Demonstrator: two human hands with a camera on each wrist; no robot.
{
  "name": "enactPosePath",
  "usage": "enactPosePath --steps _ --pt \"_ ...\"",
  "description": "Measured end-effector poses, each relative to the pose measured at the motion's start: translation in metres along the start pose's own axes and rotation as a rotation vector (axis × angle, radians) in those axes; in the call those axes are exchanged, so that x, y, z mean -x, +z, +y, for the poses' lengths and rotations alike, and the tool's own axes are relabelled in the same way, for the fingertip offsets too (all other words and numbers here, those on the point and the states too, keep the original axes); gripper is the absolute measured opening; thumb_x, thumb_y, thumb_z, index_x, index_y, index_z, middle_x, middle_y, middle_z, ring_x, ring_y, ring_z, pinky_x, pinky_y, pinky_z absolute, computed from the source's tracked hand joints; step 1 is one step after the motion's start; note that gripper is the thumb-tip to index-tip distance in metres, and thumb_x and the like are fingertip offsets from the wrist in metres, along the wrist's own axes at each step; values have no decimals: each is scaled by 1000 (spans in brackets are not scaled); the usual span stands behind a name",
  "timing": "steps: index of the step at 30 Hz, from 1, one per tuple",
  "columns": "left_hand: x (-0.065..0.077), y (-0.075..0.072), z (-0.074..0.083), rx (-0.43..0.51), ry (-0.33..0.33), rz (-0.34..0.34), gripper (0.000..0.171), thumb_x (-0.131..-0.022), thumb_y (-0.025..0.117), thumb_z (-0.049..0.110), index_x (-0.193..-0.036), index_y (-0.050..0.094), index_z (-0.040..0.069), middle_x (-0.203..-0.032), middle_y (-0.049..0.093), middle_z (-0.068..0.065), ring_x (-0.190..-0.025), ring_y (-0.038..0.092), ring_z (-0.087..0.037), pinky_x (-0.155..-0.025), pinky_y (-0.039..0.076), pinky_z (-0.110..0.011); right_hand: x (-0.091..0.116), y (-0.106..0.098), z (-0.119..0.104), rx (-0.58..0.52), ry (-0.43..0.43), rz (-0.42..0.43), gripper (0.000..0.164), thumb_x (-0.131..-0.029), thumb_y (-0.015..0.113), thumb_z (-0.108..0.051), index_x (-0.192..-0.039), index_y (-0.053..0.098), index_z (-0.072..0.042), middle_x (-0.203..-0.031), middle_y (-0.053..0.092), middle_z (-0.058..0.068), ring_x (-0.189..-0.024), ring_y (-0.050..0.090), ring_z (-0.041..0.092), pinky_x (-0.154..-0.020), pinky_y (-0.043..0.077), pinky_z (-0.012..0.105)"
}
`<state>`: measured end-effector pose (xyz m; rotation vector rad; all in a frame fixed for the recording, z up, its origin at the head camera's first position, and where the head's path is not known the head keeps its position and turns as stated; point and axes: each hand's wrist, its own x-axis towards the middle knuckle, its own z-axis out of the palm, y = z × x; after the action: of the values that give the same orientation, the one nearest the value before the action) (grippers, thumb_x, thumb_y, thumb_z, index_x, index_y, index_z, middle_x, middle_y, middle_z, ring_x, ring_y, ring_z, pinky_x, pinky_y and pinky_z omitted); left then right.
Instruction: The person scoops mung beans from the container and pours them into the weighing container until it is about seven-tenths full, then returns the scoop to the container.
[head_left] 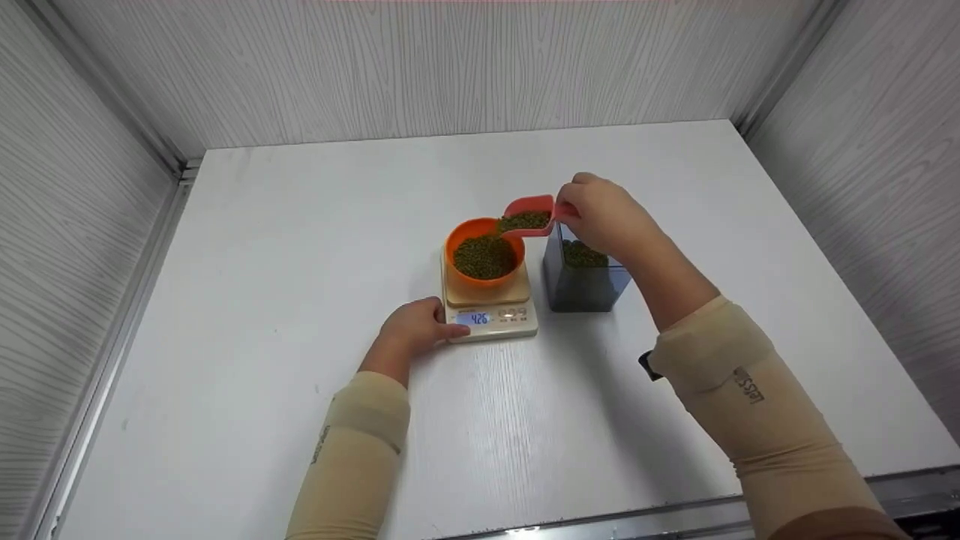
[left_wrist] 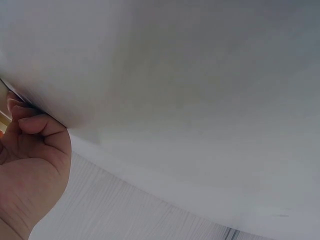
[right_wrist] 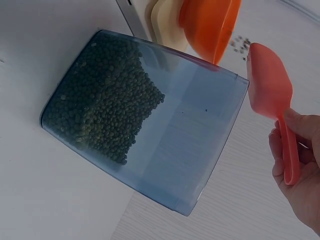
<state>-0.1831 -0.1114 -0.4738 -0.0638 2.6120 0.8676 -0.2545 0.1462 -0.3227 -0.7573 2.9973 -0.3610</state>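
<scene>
My right hand (head_left: 606,214) grips the handle of a red scoop (right_wrist: 270,82), tilted over the rim of an orange bowl (head_left: 471,227). Small green beans, which look like mung beans (head_left: 484,257), lie in the bowl, and a few drop from the scoop's lip in the right wrist view. The bowl stands on a cream kitchen scale (head_left: 517,328) whose lit display seems to read 426. At the scale's front left corner, my left hand (head_left: 415,326) holds its edge, thumb on the front beside the display. In the left wrist view its fingers are curled and partly hidden.
Right of the scale stands a clear bluish container (right_wrist: 190,130), partly filled with the same beans. It is close beneath my right hand. The white table (head_left: 300,247) is bounded by pale wood-grain panels (head_left: 450,67) at the back and sides.
</scene>
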Motion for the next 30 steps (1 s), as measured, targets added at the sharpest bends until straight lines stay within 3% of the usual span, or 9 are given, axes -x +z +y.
enactPosePath --steps 30 --pt "-2 1 -3 -9 -19 3 45 -73 69 54 -82 50 13 -74 49 -1 -73 47 -19 -64 35 -31 0 5 -19 55 -78 -8 12 -90 57 -13 -98 61 -6 -92 53 8 -83 51 24 -76 47 37"
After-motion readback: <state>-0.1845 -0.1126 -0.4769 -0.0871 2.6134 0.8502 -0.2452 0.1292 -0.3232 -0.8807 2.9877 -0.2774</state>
